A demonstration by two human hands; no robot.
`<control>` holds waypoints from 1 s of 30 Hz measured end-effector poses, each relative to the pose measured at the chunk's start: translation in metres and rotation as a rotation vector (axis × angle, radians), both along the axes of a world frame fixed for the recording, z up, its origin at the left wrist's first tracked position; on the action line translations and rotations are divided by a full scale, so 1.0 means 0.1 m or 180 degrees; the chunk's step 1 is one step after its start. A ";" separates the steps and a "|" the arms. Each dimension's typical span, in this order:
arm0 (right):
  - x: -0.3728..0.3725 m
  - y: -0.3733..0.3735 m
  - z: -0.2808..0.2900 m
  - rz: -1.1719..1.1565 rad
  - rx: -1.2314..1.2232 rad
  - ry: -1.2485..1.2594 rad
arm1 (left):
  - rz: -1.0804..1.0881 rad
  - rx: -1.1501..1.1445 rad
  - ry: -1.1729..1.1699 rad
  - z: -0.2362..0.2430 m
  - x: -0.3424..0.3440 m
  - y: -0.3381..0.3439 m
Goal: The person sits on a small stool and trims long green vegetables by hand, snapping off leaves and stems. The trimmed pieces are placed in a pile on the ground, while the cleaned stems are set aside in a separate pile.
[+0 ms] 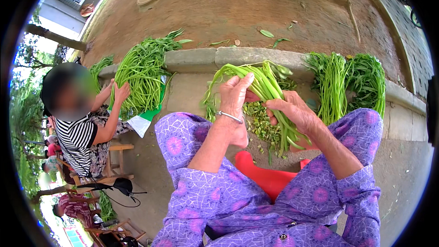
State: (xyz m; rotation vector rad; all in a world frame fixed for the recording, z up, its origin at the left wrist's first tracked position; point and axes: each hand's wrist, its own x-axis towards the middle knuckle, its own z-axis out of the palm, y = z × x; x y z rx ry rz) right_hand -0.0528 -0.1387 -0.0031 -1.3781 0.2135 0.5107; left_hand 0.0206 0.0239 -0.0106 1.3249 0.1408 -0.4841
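Beneath held stalks (264, 84), loose leaves (261, 120), stone curb (192, 59) ahead, bundles (332, 87) right

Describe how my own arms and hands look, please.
Your left hand and right hand are gloveless. A slim silver-coloured bangle circles the left wrist. Loose purple sleeves, patterned with white crackle lines and round pink motifs, leave both forearms bare.

No readable text, labels, brands or numbers; marks on the distant red-edged panel (74, 236) too small.
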 end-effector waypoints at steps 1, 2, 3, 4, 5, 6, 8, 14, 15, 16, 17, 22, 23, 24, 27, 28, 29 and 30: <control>0.00 0.01 0.00 -0.0097 0.0037 -0.0020 | -0.0021 0.0002 0.0015 -0.02 0.01 0.00; -0.01 0.02 0.01 -0.0194 0.0074 -0.0040 | -0.0043 0.0004 0.0030 -0.05 0.03 0.01; 0.00 0.04 0.02 -0.0287 0.0123 -0.0066 | -0.0060 0.0016 0.0039 -0.05 0.03 0.02; 0.00 0.05 0.03 -0.0276 0.0051 -0.0123 | 0.0013 0.0047 -0.0062 -0.05 0.02 0.01; 0.01 0.06 0.03 -0.0318 0.0085 -0.0139 | 0.0001 0.0036 0.0005 -0.05 0.02 0.00; 0.01 0.05 0.00 -0.0367 0.0109 -0.0145 | -0.0017 0.0015 0.0083 -0.03 0.02 -0.03; -0.01 0.01 -0.03 -0.0434 0.0138 -0.0146 | -0.0317 0.0059 0.0038 0.02 -0.02 -0.07; -0.01 0.02 0.11 -0.0313 -0.0168 -0.0060 | -0.1734 -0.0548 0.0268 -0.11 -0.10 -0.08; -0.03 0.03 0.15 -0.0231 -0.0181 -0.0130 | -0.1869 -0.0819 0.0421 -0.06 -0.10 -0.08; -0.04 0.05 0.18 -0.0148 -0.0193 -0.0200 | -0.1727 -0.0848 0.0542 -0.04 -0.14 -0.12; -0.05 0.07 0.18 -0.0148 -0.0181 -0.0233 | -0.1730 -0.0904 0.0613 -0.04 -0.15 -0.12; -0.09 0.10 0.27 -0.0210 -0.0042 -0.0248 | -0.1769 -0.0883 0.0507 0.07 -0.22 -0.12; -0.10 0.12 0.29 -0.0233 0.0007 -0.0268 | -0.1793 -0.0850 0.0449 0.10 -0.23 -0.11; -0.10 0.13 0.31 -0.0263 0.0023 -0.0189 | -0.1726 -0.0823 0.0451 0.10 -0.23 -0.10; -0.12 0.18 0.33 -0.0311 -0.0039 -0.0047 | -0.1473 -0.0788 0.0476 0.09 -0.25 -0.14; -0.13 0.18 0.34 -0.0303 -0.0133 -0.0061 | -0.1359 -0.0809 0.0497 0.14 -0.28 -0.15; -0.14 0.19 0.34 -0.0294 -0.0227 -0.0075 | -0.1244 -0.0829 0.0519 0.16 -0.30 -0.18; -0.16 0.17 0.30 -0.0296 -0.0408 -0.0304 | -0.1091 -0.0904 0.0346 0.17 -0.30 -0.24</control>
